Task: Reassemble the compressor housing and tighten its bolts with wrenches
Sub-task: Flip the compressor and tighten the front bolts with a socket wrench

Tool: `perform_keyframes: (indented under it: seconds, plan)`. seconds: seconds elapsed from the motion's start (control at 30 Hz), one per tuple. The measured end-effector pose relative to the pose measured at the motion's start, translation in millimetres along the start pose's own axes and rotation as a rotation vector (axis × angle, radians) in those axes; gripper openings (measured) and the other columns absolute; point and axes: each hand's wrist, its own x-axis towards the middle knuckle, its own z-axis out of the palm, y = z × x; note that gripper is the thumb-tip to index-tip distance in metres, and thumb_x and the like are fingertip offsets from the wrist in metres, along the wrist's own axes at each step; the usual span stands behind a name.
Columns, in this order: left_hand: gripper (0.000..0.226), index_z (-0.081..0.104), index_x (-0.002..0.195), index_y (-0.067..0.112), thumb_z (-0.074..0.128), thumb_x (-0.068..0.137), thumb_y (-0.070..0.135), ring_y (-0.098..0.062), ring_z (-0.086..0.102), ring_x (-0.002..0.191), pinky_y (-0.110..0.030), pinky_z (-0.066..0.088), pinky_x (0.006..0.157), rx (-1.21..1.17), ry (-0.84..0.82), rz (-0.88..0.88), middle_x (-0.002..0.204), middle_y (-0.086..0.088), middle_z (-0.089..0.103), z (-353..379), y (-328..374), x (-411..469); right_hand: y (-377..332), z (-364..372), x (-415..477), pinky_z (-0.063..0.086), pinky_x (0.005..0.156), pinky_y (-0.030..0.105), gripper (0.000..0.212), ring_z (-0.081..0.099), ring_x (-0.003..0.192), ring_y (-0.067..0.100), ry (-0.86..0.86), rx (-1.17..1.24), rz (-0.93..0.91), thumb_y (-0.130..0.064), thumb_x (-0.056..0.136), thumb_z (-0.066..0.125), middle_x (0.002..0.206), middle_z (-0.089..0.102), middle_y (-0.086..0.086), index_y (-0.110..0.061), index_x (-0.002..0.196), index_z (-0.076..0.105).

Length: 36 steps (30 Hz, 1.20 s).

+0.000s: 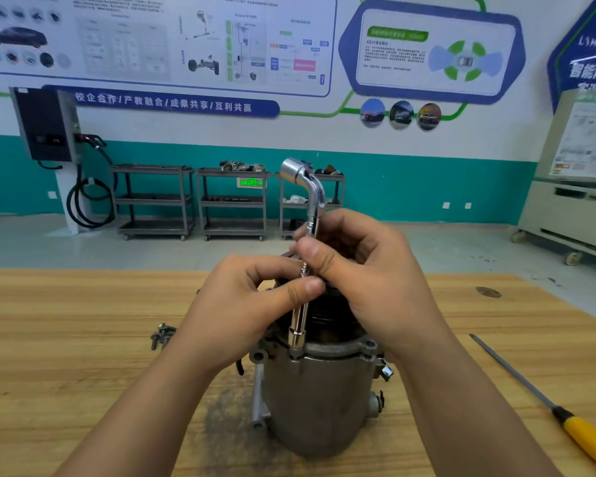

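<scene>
While gripping the chrome L-shaped socket wrench (315, 194) above the grey metal cylindrical compressor housing (310, 401), takes its shaft in two places: left hand (241, 304) lower, thumb and curled fingers pinched round the mid-shaft; right hand (375, 270) just above, fingers wrapped round the shaft below the bend. Holds the wrench nearly upright, bent end topmost, lower socket (296, 339) set down on the near flange rim of the housing at a bolt hole; cannot tell whether over a bolt head. Has the housing standing on end at the middle of the light wooden tabletop (83, 339), with a black ribbed part (331, 311) at its top, half hidden behind both hands. Left of the housing, lying apart on the wood: small cluster of dark loose bolts (162, 335). Right of the housing, well apart: yellow-handled tool (582, 435) with thin grey shaft, lying slantwise.
</scene>
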Motion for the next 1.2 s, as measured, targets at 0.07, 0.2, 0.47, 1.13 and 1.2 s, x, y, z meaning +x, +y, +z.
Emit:
perform_keyframes:
  seconds: [0.07, 0.2, 0.47, 1.13, 1.2]
  plan:
    - [0.015, 0.077, 0.082, 0.031, 0.067, 0.07, 0.033, -0.017, 0.07, 0.088, -0.031, 0.054, 0.082, -0.002, -0.002, -0.009, 0.086, 0.0, 0.075, -1, -1, 1, 0, -2, 1, 0.055, 0.081, 0.033, 0.02, 0.068, 0.09, 0.012, -0.069, 0.077, 0.009, -0.022, 0.082, 0.057, 0.09, 0.072, -0.002, -0.027, 0.1, 0.064]
    - [0.019, 0.077, 0.085, 0.034, 0.071, 0.067, 0.034, -0.012, 0.07, 0.089, -0.023, 0.053, 0.081, -0.038, -0.04, -0.037, 0.088, 0.003, 0.075, -4, 2, 1, 0, -3, 1, 0.053, 0.075, 0.022, 0.018, 0.068, 0.086, 0.011, -0.118, 0.122, 0.014, -0.013, 0.085, 0.052, 0.085, 0.072, -0.002, -0.019, 0.099, 0.062]
    - [0.043, 0.066, 0.098, 0.017, 0.052, 0.074, 0.051, -0.015, 0.07, 0.094, -0.024, 0.054, 0.081, -0.292, 0.263, 0.032, 0.093, -0.002, 0.075, -10, 37, 9, 5, -3, 1, 0.05, 0.071, 0.016, 0.016, 0.068, 0.079, 0.008, -0.113, 0.119, -0.021, -0.011, 0.086, 0.053, 0.075, 0.071, -0.005, -0.026, 0.088, 0.06]
    - [0.049, 0.058, 0.094, 0.001, 0.038, 0.097, 0.046, -0.014, 0.037, 0.044, -0.033, 0.037, 0.06, 0.027, 0.317, -0.255, 0.049, 0.005, 0.039, 35, 84, 46, -1, -1, -16, 0.031, 0.094, 0.041, 0.024, 0.044, 0.112, 0.01, -0.02, -0.637, 0.02, -0.045, 0.082, 0.063, 0.1, 0.059, -0.016, -0.028, 0.099, 0.067]
    - [0.046, 0.057, 0.088, 0.0, 0.046, 0.095, 0.044, -0.019, 0.038, 0.054, -0.036, 0.037, 0.065, 0.152, 0.288, -0.183, 0.058, 0.0, 0.039, 33, 77, 45, -1, 3, -16, 0.027, 0.094, 0.039, 0.023, 0.042, 0.114, 0.009, -0.013, -0.638, 0.029, -0.044, 0.084, 0.06, 0.104, 0.061, -0.016, -0.029, 0.1, 0.066]
